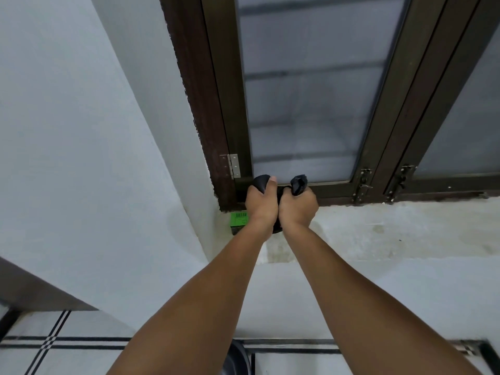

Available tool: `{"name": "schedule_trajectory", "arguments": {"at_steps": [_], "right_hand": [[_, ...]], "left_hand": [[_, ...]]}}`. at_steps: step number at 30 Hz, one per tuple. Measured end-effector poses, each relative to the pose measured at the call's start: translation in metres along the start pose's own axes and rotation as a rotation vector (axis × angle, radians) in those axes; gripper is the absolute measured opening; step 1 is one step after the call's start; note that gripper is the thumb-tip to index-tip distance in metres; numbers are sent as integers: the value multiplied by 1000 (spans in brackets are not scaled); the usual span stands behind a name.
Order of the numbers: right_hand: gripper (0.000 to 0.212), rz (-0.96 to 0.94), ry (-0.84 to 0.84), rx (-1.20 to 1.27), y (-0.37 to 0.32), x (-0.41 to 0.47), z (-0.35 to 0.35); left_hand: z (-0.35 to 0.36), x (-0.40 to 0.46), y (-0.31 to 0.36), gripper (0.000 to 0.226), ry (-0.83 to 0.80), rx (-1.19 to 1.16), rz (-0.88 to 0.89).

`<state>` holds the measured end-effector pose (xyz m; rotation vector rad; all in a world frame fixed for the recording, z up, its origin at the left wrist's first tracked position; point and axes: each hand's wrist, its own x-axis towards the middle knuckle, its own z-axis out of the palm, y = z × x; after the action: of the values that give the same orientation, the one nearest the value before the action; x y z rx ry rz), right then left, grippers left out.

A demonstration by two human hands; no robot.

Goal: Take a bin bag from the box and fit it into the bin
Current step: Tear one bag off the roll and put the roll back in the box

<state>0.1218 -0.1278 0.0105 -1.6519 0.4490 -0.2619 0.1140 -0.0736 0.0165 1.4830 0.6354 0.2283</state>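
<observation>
**Black bag roll held in both hands at the window sill**

We note the black plastic bin bag roll (pixel 261 182) gripped in the left hand (pixel 261 203), thumb over its rounded end. The right hand (pixel 297 205) clenches a crumpled black end of bag (pixel 299 184) standing above the fist; a thin black strand joins the two. The hands touch side by side. Just beside and below the left hand, the green cardboard box (pixel 238 220) sits in the corner of the grey concrete sill (pixel 392 228), under the dark-framed frosted window (pixel 311 90).
</observation>
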Motion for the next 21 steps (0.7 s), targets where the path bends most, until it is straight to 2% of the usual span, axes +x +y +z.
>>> {"name": "schedule_trajectory", "arguments": {"at_steps": [4,7,9,12,15,17,19,21], "right_hand": [[11,39,34,22,-3,0,0],[7,256,144,202,-2,6,0],[6,317,109,300,-1,8,0],[14,330,-107,311,2,13,-5],[38,360,-391,172,6,22,-18],[49,364,-551,131,9,28,-28],[55,374,-685,109,7,30,-35],[65,411,-763,51,1,27,-39]], "left_hand": [[1,-2,2,36,32,-72,-40],[0,-7,4,46,127,-235,-172],[-2,-7,4,50,137,-264,-188],[-10,-4,7,50,77,-237,-129],[-24,8,15,42,8,-152,-61],[-33,15,20,49,-32,-86,-31],[-37,17,20,59,-83,-35,-34],[-38,17,21,54,-118,-27,-57]]}}
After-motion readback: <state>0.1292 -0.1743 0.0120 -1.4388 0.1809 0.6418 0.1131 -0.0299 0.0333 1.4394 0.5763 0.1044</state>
